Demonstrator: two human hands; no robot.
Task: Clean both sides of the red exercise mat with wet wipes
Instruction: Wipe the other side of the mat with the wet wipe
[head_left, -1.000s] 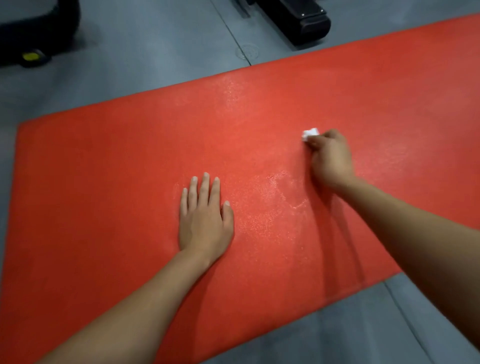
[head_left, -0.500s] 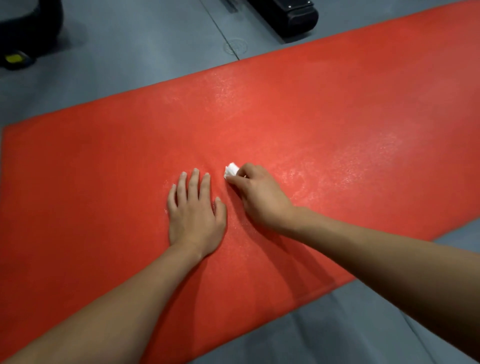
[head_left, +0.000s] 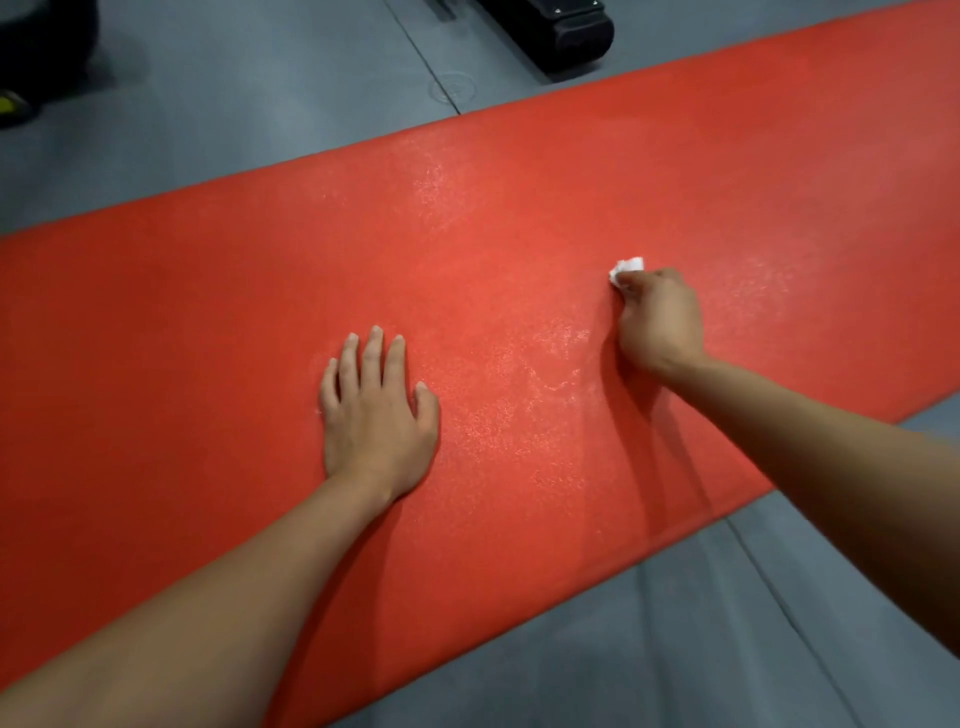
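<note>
Red mat: the long red foam exercise mat (head_left: 519, 249) lies flat on the grey rubber floor (head_left: 234, 104), and it runs across the whole view from left to right.
Your left hand: your left hand (head_left: 374, 415) rests palm-down on the mat near the middle, with the fingers (head_left: 371, 353) straight and a little spread; it holds nothing.
Your right hand: your right hand (head_left: 657, 322) is further to the right on the mat, and its fingers are curled and pinching the small crumpled white wet wipe (head_left: 626, 269), which is pressed on the surface.
Done: pale shiny streaks (head_left: 524, 395) show on the mat between your two hands and also higher up near the far edge, so I judge this middle part of the upper side is already wiped.
Left: the left end of the mat looks dull and without streaks, so it probably is not wiped; the right end I cannot judge well. The under side is hidden, so you must turn the mat over to clean it.
Background: a black object (head_left: 550, 31) stands on the floor beyond the far edge.
</note>
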